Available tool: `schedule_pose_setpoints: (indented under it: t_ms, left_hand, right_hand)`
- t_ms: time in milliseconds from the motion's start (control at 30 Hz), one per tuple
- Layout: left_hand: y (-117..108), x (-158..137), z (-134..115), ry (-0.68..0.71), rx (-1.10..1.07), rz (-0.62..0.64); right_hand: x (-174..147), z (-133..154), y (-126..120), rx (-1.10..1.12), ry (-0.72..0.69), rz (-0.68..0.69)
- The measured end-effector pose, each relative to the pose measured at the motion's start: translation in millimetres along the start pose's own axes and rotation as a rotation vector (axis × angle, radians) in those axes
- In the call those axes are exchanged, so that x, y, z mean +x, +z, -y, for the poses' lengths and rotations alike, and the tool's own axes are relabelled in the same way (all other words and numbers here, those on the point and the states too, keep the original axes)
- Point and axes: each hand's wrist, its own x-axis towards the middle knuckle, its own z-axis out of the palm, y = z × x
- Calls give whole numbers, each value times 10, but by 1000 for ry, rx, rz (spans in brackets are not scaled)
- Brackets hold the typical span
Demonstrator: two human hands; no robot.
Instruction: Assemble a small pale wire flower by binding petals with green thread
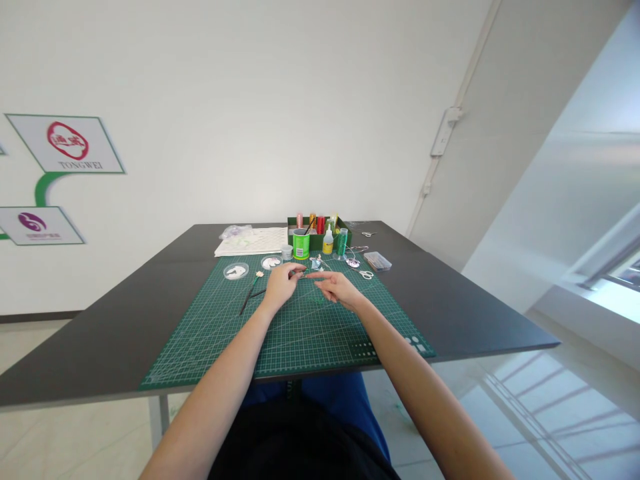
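Note:
Over the green cutting mat (310, 340) my left hand (283, 287) is closed, its fingertips pinched on something too small to make out. My right hand (340, 289) points inward with the index finger stretched out, its tip close to the left fingertips; the other fingers are loosely bent. Whether the two hands touch is unclear. Left of my left hand lies a thin dark stick with a small pale tip (250, 295). Another dark, thin tool (258, 293) is partly hidden by that hand. Just beyond my fingers lies a small pale-blue and white piece (317, 263).
Two shallow dishes (236, 271) with white contents sit at left. Behind the hands stand a green can (301, 245), a glue bottle (328, 243), a green thread spool (342, 243) and a box of spools (320, 225). Scissors (367, 274) and a clear case (378, 261) lie right.

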Motion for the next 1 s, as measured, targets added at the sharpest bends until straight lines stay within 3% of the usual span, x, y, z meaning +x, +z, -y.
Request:
schedule_pose_setpoints:
  t_ms: [1000]
  left_hand:
    - [-35, -11, -60, -39, 110, 21]
  right_hand:
    - [-30, 28, -37, -25, -26, 37]
